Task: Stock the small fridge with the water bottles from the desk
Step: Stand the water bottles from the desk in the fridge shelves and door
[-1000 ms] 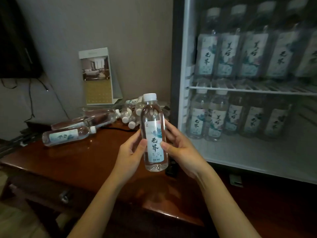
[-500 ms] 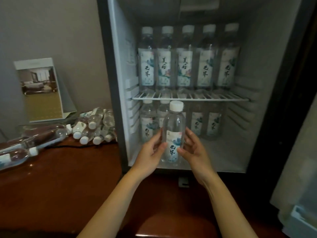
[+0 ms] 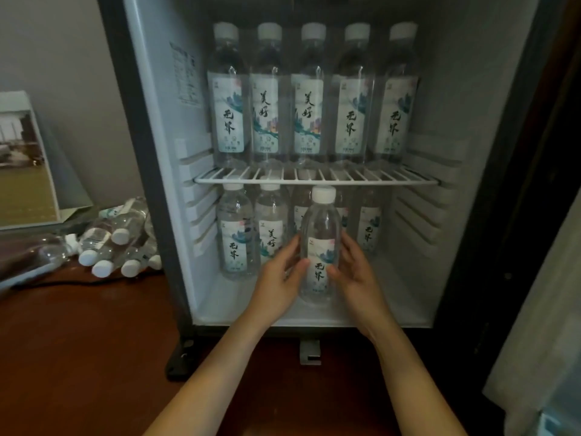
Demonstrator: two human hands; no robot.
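Note:
A clear water bottle (image 3: pixel 320 234) with a white cap and pale label stands upright on the floor of the small open fridge (image 3: pixel 151 127), in front of a back row of bottles. My left hand (image 3: pixel 279 278) holds its left side and my right hand (image 3: pixel 353 273) its right side, thumbs on the label. Several bottles (image 3: pixel 311 99) line the wire shelf (image 3: pixel 314 177) above. More bottles (image 3: pixel 116 240) lie on their sides on the dark wooden desk (image 3: pixel 78 341) at the left.
A standing card with a room photo (image 3: pixel 25 165) leans against the wall behind the lying bottles. A black cable (image 3: pixel 63 283) runs across the desk. The fridge door (image 3: pixel 540 309) hangs open at the right. The front right of the fridge floor is bare.
Both hands carried the bottle from above the desk to the right and forward into the fridge's lower compartment. My view swung right and closer to the fridge.

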